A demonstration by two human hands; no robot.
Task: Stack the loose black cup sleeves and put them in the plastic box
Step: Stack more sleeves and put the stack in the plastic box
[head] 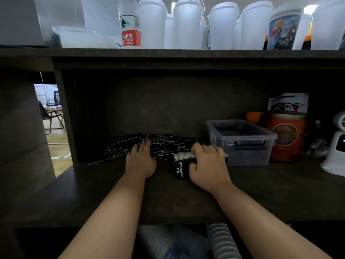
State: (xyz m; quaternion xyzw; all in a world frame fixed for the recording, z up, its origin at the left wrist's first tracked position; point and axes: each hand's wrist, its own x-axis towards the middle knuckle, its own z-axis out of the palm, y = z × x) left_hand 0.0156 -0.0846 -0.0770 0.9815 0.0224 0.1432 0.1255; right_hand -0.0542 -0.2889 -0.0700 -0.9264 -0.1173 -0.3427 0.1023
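My right hand (207, 161) clamps gathered stack of flat black card cup sleeves (182, 163): light, slick, apt to fan; grip long edges. My left hand (141, 157), fingers straight, rests on loose black sleeves (130, 144) at 10 o'clock. Clear plastic box (242, 139) at 2 o'clock.

loose black cup sleeves (149, 146): flat, scattered, spread under left hand (141, 161) fingertips | stacked sleeves (182, 165): neat bundle on edge, gripped by right hand (207, 165) | plastic box (240, 141): clear, lidless, just right of right hand
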